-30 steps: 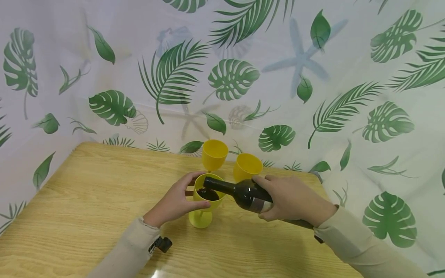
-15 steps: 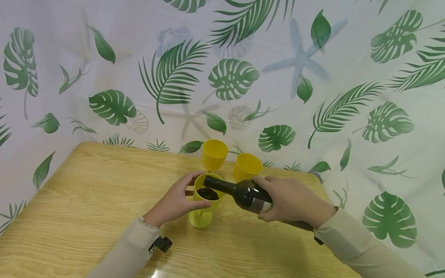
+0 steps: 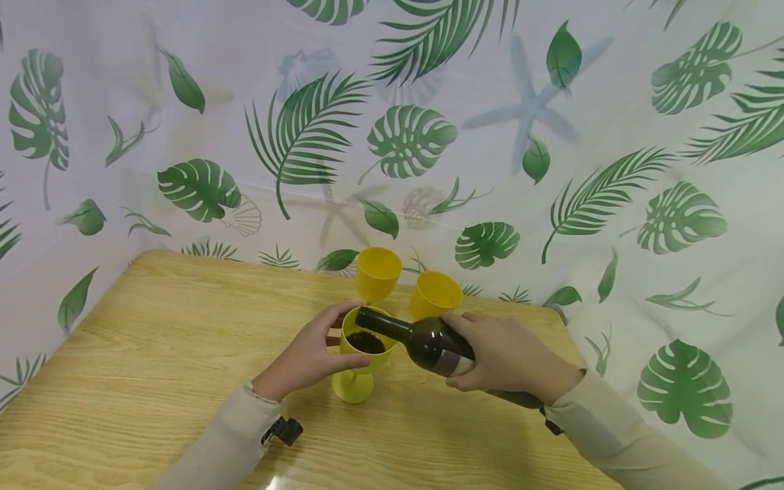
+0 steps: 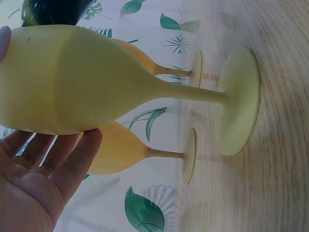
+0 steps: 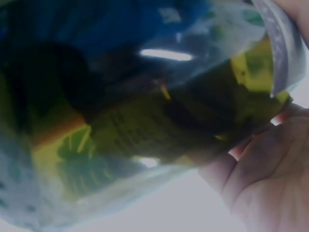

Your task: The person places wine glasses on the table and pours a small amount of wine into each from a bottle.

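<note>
A yellow goblet (image 3: 363, 359) with dark liquid in its bowl stands on the wooden table (image 3: 153, 340). My left hand (image 3: 306, 357) grips its bowl from the left; in the left wrist view the fingers (image 4: 58, 164) curl under the goblet (image 4: 87, 87). My right hand (image 3: 511, 357) grips a dark wine bottle (image 3: 422, 340), tilted nearly flat, its mouth over the goblet's rim. The right wrist view is filled by the bottle's dark glass (image 5: 135, 111) with my palm (image 5: 270, 179) beside it.
Two more yellow goblets (image 3: 377, 272) (image 3: 435, 294) stand just behind the held one, near the table's far edge. A leaf-patterned curtain (image 3: 429, 136) hangs close behind and to the right of the table.
The bottle and my right hand have shifted slightly left and up. The left hand and goblet have stayed put.
</note>
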`<state>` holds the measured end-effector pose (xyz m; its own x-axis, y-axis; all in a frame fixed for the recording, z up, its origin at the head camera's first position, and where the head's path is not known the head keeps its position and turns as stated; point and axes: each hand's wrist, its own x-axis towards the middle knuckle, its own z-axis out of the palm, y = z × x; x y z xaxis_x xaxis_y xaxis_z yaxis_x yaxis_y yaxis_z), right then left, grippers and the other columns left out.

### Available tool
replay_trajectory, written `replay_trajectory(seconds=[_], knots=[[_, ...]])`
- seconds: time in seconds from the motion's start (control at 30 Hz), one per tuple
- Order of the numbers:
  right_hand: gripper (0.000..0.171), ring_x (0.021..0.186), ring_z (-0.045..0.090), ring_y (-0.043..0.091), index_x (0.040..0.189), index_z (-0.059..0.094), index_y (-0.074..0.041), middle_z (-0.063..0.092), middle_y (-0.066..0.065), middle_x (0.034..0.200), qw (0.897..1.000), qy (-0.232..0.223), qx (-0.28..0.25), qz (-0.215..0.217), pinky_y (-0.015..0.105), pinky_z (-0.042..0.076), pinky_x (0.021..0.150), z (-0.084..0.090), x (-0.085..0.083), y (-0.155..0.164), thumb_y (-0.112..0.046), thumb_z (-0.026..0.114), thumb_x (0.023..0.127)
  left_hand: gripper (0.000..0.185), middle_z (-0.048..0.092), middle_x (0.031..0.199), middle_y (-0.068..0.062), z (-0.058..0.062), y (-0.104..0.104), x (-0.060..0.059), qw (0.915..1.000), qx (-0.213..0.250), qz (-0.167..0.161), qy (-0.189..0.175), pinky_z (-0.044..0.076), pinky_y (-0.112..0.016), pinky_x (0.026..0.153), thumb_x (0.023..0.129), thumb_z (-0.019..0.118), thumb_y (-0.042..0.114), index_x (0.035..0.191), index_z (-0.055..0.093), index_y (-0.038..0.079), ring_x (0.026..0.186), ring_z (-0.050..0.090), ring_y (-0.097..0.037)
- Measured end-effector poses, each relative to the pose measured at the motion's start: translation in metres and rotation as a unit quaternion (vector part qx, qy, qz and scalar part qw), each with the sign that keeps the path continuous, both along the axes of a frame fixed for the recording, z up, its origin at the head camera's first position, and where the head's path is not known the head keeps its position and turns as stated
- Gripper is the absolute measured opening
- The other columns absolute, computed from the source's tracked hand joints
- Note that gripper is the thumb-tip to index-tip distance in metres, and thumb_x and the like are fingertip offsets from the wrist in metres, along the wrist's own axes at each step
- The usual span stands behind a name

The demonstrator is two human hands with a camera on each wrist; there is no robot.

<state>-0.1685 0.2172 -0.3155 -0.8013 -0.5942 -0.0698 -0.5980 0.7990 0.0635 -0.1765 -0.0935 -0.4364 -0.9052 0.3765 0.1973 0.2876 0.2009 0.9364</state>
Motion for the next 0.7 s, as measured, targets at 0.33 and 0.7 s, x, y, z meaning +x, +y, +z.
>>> replay_trajectory(seconds=[0.33, 0.7], knots=[[0.096, 0.088, 0.065, 0.016, 0.15, 0.051, -0.008, 0.068, 0.005, 0.122, 1.0, -0.005, -0.025, -0.005, 0.039, 0.057, 0.075, -0.008, 0.0, -0.002, -0.056, 0.086, 0.074, 0.085, 0.055, 0.147, 0.0, 0.001, 0.0, 0.001, 1.0, 0.002, 0.002, 0.0, 0.05, -0.051, 0.107, 0.083, 0.089, 0.035, 0.154, 0.044, 0.02, 0.134, 0.052, -0.024], [0.09, 0.093, 0.068, 0.016, 0.147, 0.052, -0.014, 0.07, 0.002, 0.119, 0.995, -0.006, -0.098, -0.014, 0.04, 0.058, 0.078, -0.027, 0.001, -0.001, -0.052, 0.088, 0.074, 0.084, 0.054, 0.147, -0.003, 0.001, -0.001, 0.001, 1.0, 0.004, -0.001, -0.002, 0.048, -0.053, 0.108, 0.085, 0.088, 0.033, 0.155, 0.043, 0.02, 0.134, 0.052, -0.027]])
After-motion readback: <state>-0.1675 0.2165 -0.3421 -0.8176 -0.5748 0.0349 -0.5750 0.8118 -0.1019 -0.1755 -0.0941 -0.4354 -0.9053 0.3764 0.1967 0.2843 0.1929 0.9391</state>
